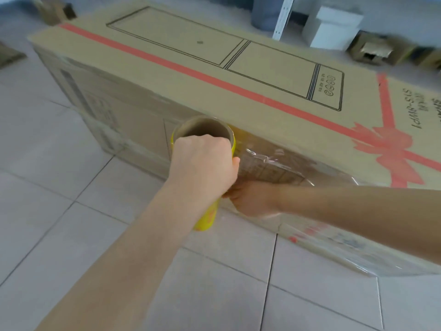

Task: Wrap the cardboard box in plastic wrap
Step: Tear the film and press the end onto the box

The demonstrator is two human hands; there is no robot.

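Sitting on the tiled floor point(71, 235), the big cardboard box point(214, 68) has clear plastic wrap point(274, 161) stuck on its near side. The yellow roll point(205, 218) stands up just beside it. The left hand point(205, 161) grips the roll's top. The right hand point(253, 199) is lower down; I cannot tell what it holds.

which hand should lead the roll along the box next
Left hand, probably: it grips the plastic wrap roll near its top; the right hand sits low by the film stretched over the cardboard box.
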